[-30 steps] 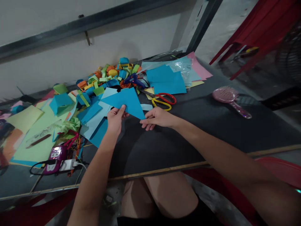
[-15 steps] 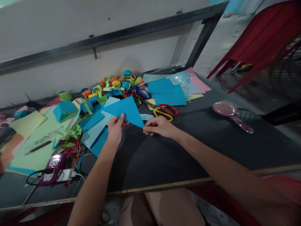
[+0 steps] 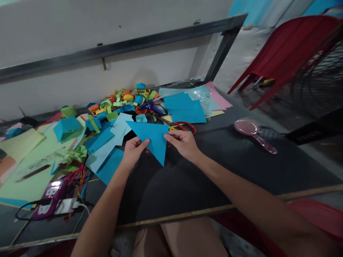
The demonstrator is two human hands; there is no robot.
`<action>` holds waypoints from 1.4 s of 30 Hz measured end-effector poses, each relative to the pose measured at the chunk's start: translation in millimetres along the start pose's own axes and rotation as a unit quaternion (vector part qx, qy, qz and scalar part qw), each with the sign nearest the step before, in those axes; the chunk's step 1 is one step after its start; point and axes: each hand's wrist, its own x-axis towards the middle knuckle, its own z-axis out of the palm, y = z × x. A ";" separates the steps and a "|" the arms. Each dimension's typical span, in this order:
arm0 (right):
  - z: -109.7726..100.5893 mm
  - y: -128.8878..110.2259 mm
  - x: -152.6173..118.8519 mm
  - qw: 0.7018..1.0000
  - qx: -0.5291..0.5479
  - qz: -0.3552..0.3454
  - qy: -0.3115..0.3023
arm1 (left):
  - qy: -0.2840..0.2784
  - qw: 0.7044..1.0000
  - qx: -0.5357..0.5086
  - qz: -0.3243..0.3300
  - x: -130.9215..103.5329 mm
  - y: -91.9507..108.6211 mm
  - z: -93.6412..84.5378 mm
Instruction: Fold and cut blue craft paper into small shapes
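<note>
A triangular piece of blue paper (image 3: pixel 154 137) is held above the dark table, one corner pointing down toward me. My left hand (image 3: pixel 133 151) pinches its left edge, thumb on top. At the right edge, my right hand (image 3: pixel 184 143) grips the paper between thumb and fingers. Behind that hand lie scissors (image 3: pixel 187 126) with red and yellow handles, partly hidden. Light blue paper pieces (image 3: pixel 122 125) and darker blue sheets (image 3: pixel 111 164) lie left of my left hand. A blue glue gun (image 3: pixel 152 106) rests farther back.
Small folded colored paper pieces (image 3: pixel 123 101) are heaped along the wall. Blue sheets (image 3: pixel 184 107) lie at the back right. A pink hairbrush (image 3: pixel 249 128) is on the right. At left are a purple device (image 3: pixel 50 196) with cables and a green sheet (image 3: pixel 32 175). A red chair (image 3: pixel 289 57) stands beyond the table.
The blue paper has been turned so a corner points down toward me. My right hand has shifted its hold to the upper right edge. The camera view has shifted slightly.
</note>
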 end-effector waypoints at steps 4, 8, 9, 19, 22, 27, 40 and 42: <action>-1.9 -1.2 -2.0 0.998 -0.050 -0.037 0.011 | 0.017 0.999 0.040 0.023 2.2 -7.2 -2.1; -3.6 -2.1 -3.5 0.996 -0.075 -0.053 -0.008 | 0.036 0.996 0.074 0.045 3.5 -10.8 -4.4; -3.7 -2.4 -3.5 0.995 -0.078 -0.054 -0.010 | 0.041 0.995 0.079 0.049 3.6 -10.9 -4.6; -5.2 -4.2 1.1 1.000 -0.020 -0.018 -0.004 | -0.006 0.998 0.062 0.016 1.8 -7.0 -3.7; -7.4 -2.2 3.3 0.999 -0.033 -0.008 0.005 | -0.013 0.999 0.046 0.002 -0.5 -3.3 -2.8; -6.6 -1.6 1.2 0.998 -0.056 0.001 -0.024 | 0.079 0.995 -0.023 0.049 2.2 -0.8 -8.0; -4.6 -9.4 -3.2 0.993 -0.063 0.000 -0.099 | 0.194 0.973 -0.099 0.079 5.0 6.7 -14.5; -4.2 -10.2 -3.1 0.994 -0.061 0.003 -0.095 | 0.195 0.972 -0.095 0.085 4.1 8.2 -13.8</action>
